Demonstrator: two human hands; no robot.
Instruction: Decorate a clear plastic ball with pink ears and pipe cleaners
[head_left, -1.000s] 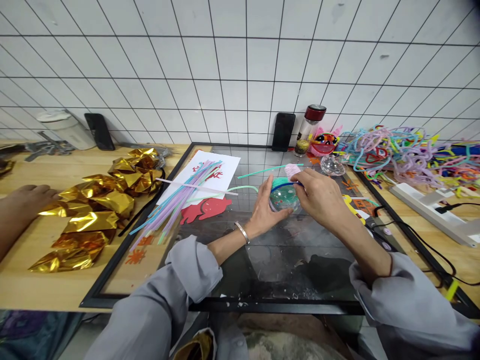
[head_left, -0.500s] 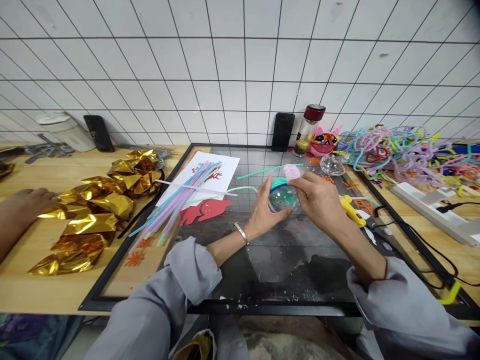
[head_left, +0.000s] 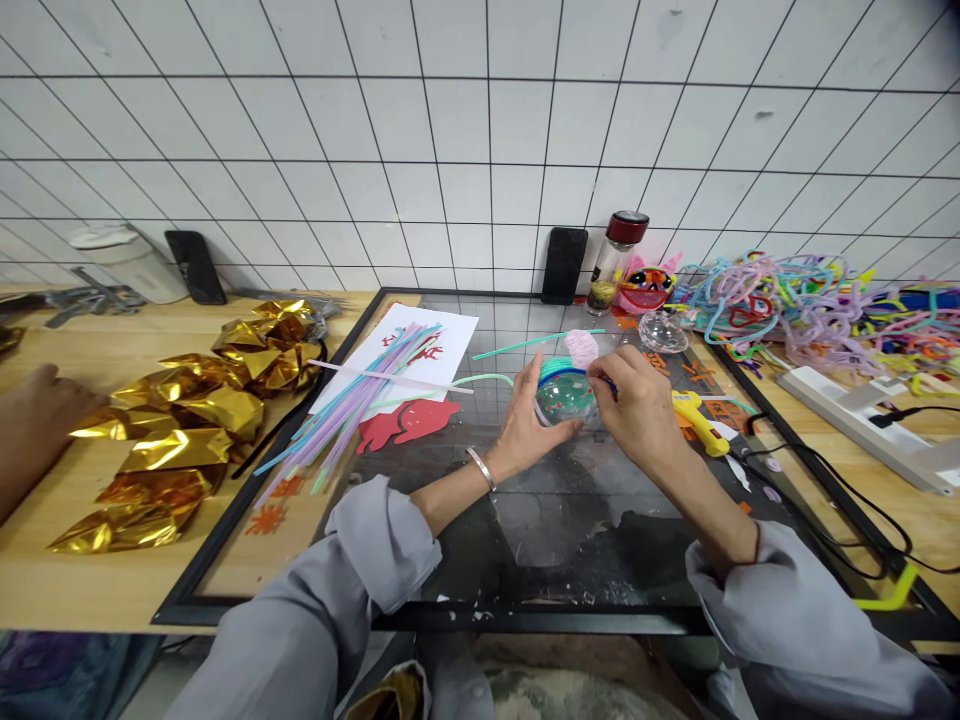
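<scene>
So, the left hand (head_left: 529, 420) is wrapped around a clear round plastic shell (head_left: 568, 402) banded with green fuzzy stems (head_left: 555, 365), over a glossy black-framed panel (head_left: 555, 560), can't tell if it's touching. Meanwhile the right hand (head_left: 636, 400) has its fingertips pinched on a dark blue fuzzy stem (head_left: 561, 373) along that band. From the shell, a wound pale pink fuzzy piece (head_left: 581, 347) sits near 12 o'clock, a yellow glue gun (head_left: 701, 423) at 3, and a loose purple, blue and green stem bundle (head_left: 373, 398) at 9.
</scene>
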